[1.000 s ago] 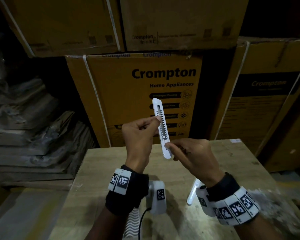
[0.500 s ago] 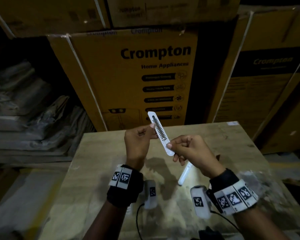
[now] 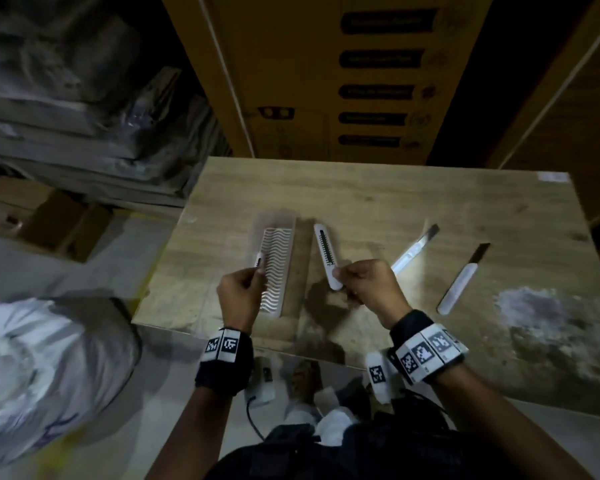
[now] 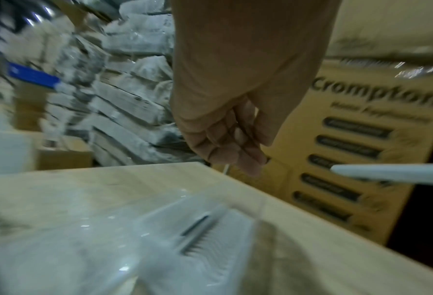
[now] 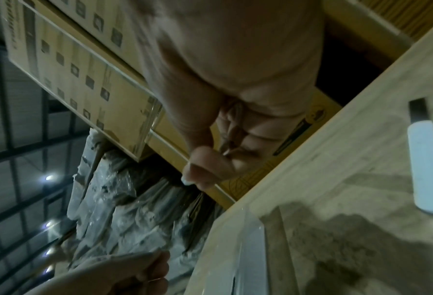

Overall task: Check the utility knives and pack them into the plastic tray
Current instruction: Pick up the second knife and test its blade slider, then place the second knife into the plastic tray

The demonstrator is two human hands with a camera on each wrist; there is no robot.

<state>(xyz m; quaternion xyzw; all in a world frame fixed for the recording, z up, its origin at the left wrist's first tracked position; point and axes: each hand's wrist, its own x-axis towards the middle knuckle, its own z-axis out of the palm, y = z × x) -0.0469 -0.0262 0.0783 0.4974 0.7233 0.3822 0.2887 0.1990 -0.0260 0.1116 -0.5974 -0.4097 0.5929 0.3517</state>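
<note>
A white knife casing [image 3: 327, 258] (toothed slot facing up) is pinched at its near end by thumb and forefinger of the right hand [image 3: 371, 285], held tilted above the wooden table [image 3: 395, 199], far end pointing away from the person. A small white piece [image 3: 259, 263] with a dark slot is pinched between fingertips of the left hand [image 3: 240, 299]; what it is exactly can't be told. Just beyond and to the right of the left-hand pinch, btwn the two hands, the clear plastic tray [image 3: 277, 265] is laid lengthwise on the table, its wavy ribs showing. To the right of the right-hand pinch two more utility knives are laid flat w/ dark blades out: the nearer knife [image 3: 414, 249] close beside the right knuckles, the farther knife [image 3: 463, 278] well apart. Behind the table, a yellow carton [image 3: 326, 81] is stacked; off the left hand's outer side, a white sack [image 3: 49, 375] is seen on the floor. In the left wrist view the tray is blurred.
</note>
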